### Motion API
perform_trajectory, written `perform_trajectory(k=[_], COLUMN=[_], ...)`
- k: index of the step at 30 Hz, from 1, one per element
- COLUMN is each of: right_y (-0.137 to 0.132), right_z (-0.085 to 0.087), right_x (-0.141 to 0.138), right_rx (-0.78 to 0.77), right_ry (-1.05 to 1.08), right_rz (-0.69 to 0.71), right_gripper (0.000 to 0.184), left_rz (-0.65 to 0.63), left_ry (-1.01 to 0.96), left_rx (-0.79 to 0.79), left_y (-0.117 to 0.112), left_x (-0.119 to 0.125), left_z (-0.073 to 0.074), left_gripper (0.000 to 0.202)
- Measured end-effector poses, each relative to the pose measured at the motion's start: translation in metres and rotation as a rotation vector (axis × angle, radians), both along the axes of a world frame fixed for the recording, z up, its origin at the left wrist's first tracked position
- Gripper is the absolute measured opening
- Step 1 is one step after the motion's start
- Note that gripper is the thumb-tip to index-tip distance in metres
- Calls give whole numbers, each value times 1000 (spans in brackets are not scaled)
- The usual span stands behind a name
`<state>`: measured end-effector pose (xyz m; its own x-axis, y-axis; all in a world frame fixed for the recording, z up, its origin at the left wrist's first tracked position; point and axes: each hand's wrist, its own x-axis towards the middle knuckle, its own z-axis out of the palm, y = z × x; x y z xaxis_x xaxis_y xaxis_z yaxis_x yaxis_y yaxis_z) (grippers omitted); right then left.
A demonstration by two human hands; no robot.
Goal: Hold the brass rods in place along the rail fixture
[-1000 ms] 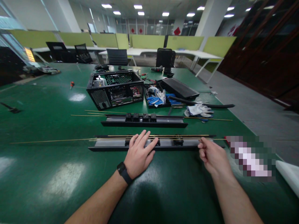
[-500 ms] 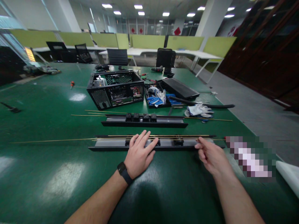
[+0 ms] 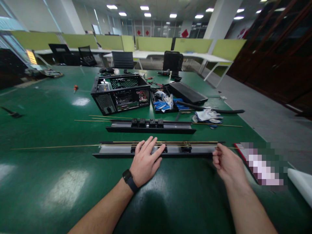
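Note:
Nearest me on the green table lies a long black-edged channel [image 3: 109, 149] with a pale inner face and several dark blocks inside, one of them a black block [image 3: 187, 147]. Thin brass-coloured rods [image 3: 60, 147] run along it, one reaching far out to the left. My left hand [image 3: 146, 164], with a dark watch on its wrist, rests across the channel's middle, fingers spread, covering part of the blocks. Toward the right end, my right hand [image 3: 227, 162] pinches a thin rod between thumb and fingertips.
Behind lies a second channel [image 3: 151, 130] with several black blocks and rods. Farther back stand an open computer case [image 3: 120, 94], a tray with blue-white gloves [image 3: 163, 102], a black panel [image 3: 187, 92] and another glove [image 3: 207, 115]. A pixelated red-edged item [image 3: 258, 165] lies right.
My right hand has slid a little to the right along the channel, still pinching. The left hand has stayed in place.

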<state>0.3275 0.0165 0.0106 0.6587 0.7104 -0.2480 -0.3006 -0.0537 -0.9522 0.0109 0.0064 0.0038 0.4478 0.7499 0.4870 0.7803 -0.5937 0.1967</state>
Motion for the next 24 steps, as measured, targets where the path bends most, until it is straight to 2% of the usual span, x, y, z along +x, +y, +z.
perform_trajectory(k=[5, 11, 13, 18, 24], right_y=[-2, -4, -4, -1, 0], right_z=[1, 3, 2, -3, -2], right_x=[-6, -11, -8, 4, 13], right_rx=[-35, -29, -11, 38, 25], right_ry=[-38, 70, 86, 12, 37], right_rz=[58, 190, 174, 34, 0], right_gripper=[27, 29, 28, 31, 25], left_rz=[7, 6, 5, 3, -5], left_ry=[7, 13, 14, 14, 17], left_rx=[-6, 1, 4, -7, -5], left_y=[0, 0, 0, 0, 0], left_x=[0, 0, 0, 0, -1], left_z=[0, 0, 0, -1, 1], left_gripper=[47, 47, 47, 47, 45])
